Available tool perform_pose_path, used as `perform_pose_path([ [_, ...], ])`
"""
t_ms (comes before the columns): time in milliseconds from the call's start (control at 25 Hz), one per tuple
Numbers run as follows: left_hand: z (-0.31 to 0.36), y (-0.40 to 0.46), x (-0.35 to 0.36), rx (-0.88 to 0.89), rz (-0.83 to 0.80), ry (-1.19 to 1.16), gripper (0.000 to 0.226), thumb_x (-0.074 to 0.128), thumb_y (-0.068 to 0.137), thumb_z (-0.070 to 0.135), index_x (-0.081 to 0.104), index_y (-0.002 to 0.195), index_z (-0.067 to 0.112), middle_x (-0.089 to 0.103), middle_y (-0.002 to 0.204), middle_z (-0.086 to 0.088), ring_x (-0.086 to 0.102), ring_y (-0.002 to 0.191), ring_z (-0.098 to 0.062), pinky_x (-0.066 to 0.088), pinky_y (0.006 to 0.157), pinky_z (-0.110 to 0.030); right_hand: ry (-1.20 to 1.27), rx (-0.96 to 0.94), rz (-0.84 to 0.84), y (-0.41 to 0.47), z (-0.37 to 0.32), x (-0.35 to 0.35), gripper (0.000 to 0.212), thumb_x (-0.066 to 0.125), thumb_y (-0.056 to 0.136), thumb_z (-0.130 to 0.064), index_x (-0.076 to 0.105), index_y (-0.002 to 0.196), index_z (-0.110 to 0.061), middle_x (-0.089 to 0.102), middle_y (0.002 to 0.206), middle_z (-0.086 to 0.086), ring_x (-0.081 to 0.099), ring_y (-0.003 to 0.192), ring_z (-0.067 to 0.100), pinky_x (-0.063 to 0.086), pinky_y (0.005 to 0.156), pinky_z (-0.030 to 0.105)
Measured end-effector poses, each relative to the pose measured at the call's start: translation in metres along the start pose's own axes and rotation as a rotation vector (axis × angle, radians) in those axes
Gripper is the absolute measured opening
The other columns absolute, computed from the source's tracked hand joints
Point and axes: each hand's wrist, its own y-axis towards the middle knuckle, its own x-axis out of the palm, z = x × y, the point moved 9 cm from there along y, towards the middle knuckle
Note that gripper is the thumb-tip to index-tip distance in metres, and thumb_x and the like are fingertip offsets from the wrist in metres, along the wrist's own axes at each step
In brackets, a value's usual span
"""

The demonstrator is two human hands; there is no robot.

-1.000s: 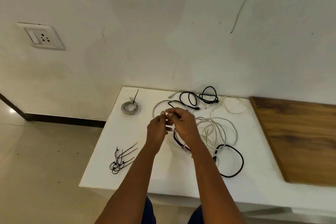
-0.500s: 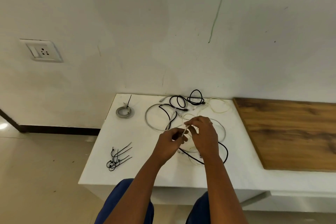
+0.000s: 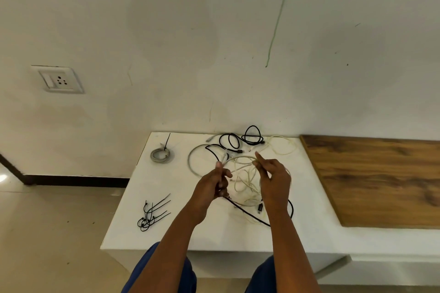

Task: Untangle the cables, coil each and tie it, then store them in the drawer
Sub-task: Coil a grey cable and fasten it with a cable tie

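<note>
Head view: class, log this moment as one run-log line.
stage: untangling | left hand: pinches white cable | right hand: pinches same cable | one grey coil tied

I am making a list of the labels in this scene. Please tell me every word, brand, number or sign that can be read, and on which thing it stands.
None can be read.
The wall socket: a switch and pin holes, no legible marking.
The cable plugs, such as the black plug: too small and blurred to show any print.
The cable ties and the coiled grey cable: no text visible.
</note>
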Motion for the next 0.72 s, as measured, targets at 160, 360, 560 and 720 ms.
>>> perform_pose_path([
  [160,0.001,-0.003,0.008,-0.062,-0.055,-0.361,0.029,0.045,0.096,0.034,0.060,0.096,0.009,0.034,0.056,0.002,0.041,0.054,-0.013,0.048,0.067,-0.029,-0.046,-0.011,-0.106,0.000,0.004,0.018,0.024,0.055,0.091,-0.002,0.068,0.111,-0.006,0.065,0.090,0.011,0.058,0.092,0.030,0.048,0.081,0.035],
  [360,-0.005,0.000,0.014,-0.191,-0.076,-0.713,0.024,0.047,0.096,0.029,0.060,0.091,0.009,0.033,0.054,0.004,0.035,0.046,-0.008,0.042,0.047,-0.020,-0.067,0.003,-0.209,-0.002,0.009,0.030,0.023,0.049,0.097,-0.019,0.066,0.111,-0.014,0.065,0.099,0.005,0.060,0.093,0.018,0.048,0.079,0.031],
  [560,0.020,-0.001,0.021,-0.137,-0.255,-1.129,0.030,0.039,0.096,0.018,0.056,0.074,0.011,0.043,0.057,0.004,0.045,0.049,-0.009,0.047,0.051,-0.021,-0.037,0.030,-0.360,-0.006,0.013,0.044,0.024,0.050,0.096,-0.028,0.067,0.107,-0.017,0.068,0.099,-0.004,0.059,0.091,0.009,0.047,0.082,0.026],
  [720,0.030,0.011,-0.036,0.081,0.102,-1.384,0.030,0.039,0.099,0.013,0.056,0.076,0.005,0.066,0.071,-0.007,0.067,0.066,-0.022,0.059,0.071,-0.036,-0.062,0.084,-0.476,-0.006,0.026,0.044,0.018,0.051,0.095,-0.031,0.067,0.092,-0.027,0.067,0.089,-0.016,0.060,0.087,0.001,0.047,0.080,0.026],
])
